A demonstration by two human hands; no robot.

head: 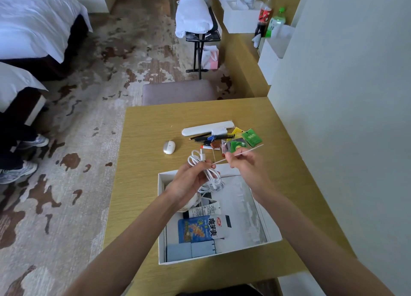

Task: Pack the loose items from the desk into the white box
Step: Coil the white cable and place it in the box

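Observation:
The white box [272, 231] sits open on the wooden desk [151, 135] near its front edge. Inside lie a blue snack packet [200, 227], a white tube [205, 211] and a blue pouch [189, 250]. My left hand [190, 181] holds a coiled white cable [208, 173] above the box's far end. My right hand [243, 162] pinches a thin white stick [246, 151], its tip touching the cable bundle. Behind my hands lies a pile of loose items: a white case [206, 128], a black comb [224, 136], green sachets [251, 137] and a small white mouse [169, 147].
A padded stool [178, 92] stands against the desk's far edge. A pale wall [344, 95] bounds the desk on the right. Beds [33, 24] and another person's shoes [20, 171] are to the left. Bottles [265, 15] and white boxes stand on a far counter.

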